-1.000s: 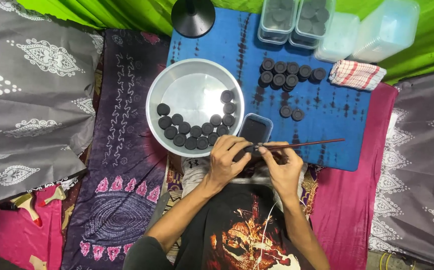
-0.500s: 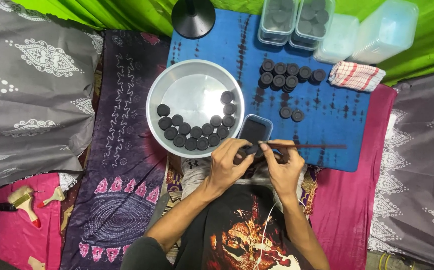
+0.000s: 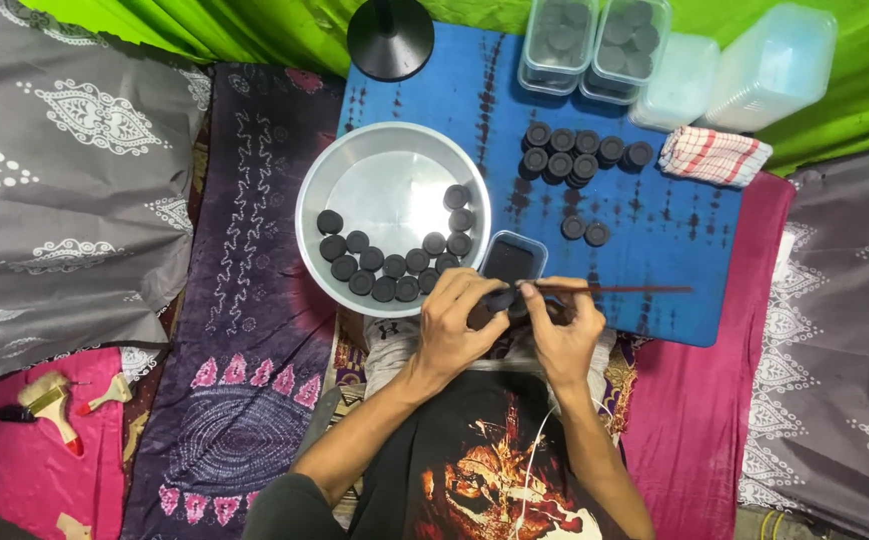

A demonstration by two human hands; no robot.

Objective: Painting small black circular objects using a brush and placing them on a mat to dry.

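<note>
While the left hand [image 3: 459, 325] pinches a small black disc [image 3: 501, 299] in closed fingers, the right hand [image 3: 566, 325] grips a thin brush [image 3: 614, 290], its handle pointing right over the blue cloth [image 3: 674, 260]. Both hands meet near the body, just this side of a small tub [image 3: 512, 258] with dark contents. To the left of the tub, a metal bowl [image 3: 354, 160] holds a curved row of discs [image 3: 394, 265]. Further discs are stacked [image 3: 579, 155] on the cloth beyond; lidded boxes [image 3: 594, 45] stand at the far edge, a checked rag [image 3: 712, 155] to the right.
</note>
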